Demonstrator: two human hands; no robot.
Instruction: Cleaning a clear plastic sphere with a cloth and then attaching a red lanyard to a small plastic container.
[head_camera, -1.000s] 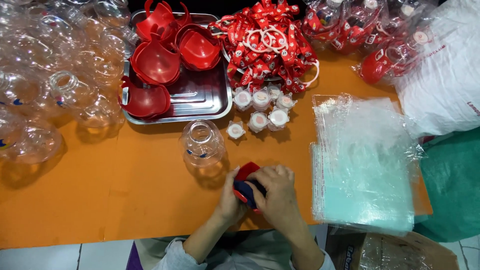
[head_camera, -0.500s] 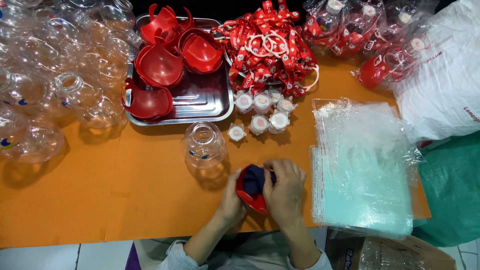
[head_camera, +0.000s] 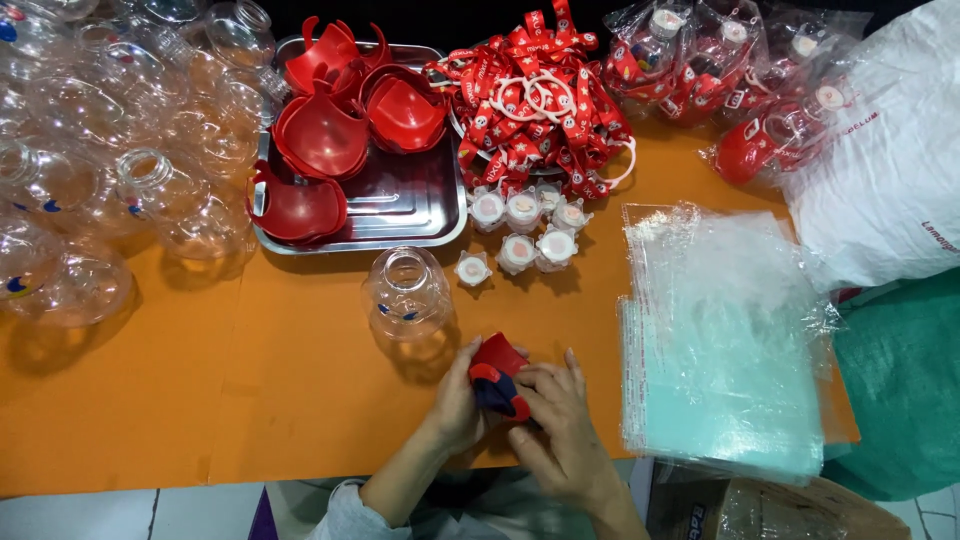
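The light is bright and comes from above. The tray (head_camera: 400, 215) and clear bags (head_camera: 725, 340) shine with glare, and bottles (head_camera: 90, 150) drop soft shadows on the tabletop (head_camera: 200, 380). Edges bend a little.

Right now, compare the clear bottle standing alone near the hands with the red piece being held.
The lone clear bottle is transparent; the held red piece is opaque red with a dark blue part. The bottle stands upright and untouched on the orange table; the piece is gripped by left hand and right hand.
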